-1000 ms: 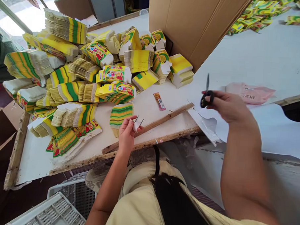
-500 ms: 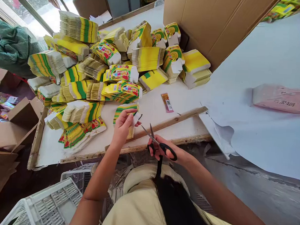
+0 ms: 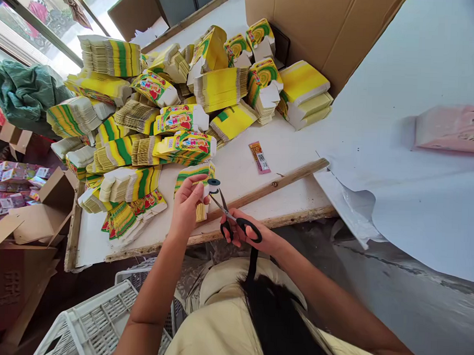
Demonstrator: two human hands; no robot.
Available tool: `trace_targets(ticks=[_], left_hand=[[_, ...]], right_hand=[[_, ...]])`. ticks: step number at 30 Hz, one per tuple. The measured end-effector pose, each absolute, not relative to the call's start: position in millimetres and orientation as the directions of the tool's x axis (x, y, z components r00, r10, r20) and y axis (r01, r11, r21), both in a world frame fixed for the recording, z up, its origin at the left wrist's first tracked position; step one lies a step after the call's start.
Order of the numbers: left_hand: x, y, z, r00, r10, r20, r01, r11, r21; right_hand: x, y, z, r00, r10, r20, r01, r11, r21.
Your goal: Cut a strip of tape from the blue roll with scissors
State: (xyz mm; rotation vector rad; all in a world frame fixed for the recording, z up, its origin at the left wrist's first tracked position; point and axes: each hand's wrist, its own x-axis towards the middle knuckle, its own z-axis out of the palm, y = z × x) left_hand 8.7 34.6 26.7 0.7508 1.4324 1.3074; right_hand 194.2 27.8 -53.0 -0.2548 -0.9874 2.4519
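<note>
In the head view my left hand (image 3: 186,202) pinches a small white spool (image 3: 214,182) with a dark round end between thumb and fingers. My right hand (image 3: 264,235) has its fingers through the black handles of a pair of scissors (image 3: 231,216). The blades are spread apart and point up and left, their tips close beside the spool. Whether they touch it I cannot tell. Just behind my left hand lies a stack of flattened yellow and green boxes (image 3: 196,170), partly covered by the fingers.
Bundles of folded yellow boxes (image 3: 184,117) are heaped across the left of the white table (image 3: 237,180). A small packet (image 3: 260,157) and a wooden strip (image 3: 275,184) lie on it. A cardboard box (image 3: 306,29), a pink package (image 3: 455,128) and a white crate (image 3: 101,310) stand around.
The dark round end of the spool has turned into sight. The scissors have come left, closer to my left hand. The whole view has shifted slightly.
</note>
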Motion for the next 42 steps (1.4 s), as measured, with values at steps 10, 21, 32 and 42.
trace_targets(ticks=[10,21,32,42], left_hand=[[17.6,30.9,9.7,-0.369,0.828,-0.422,-0.376,0.283,0.883],[25.7,19.5,2.4,-0.229,0.840,-0.493,-0.432,0.366,0.824],[16.9,18.1,1.6,-0.106,0.868,-0.486,-0.359,0.422,0.832],[5.9,23.8,-0.1,0.024,0.868,-0.496,-0.321,0.477,0.818]], right_hand=[[192.8,24.6,-62.8,-0.865,0.502,-0.001,-0.385,-0.664,-0.640],[180.3,33.1,-66.3,-0.863,0.505,0.017,-0.433,-0.723,-0.538],[187.3,31.7,-69.1,-0.891,0.443,-0.099,-0.372,-0.837,-0.402],[193.5,30.0,-62.0,-0.880,0.436,-0.189,-0.321,-0.839,-0.440]])
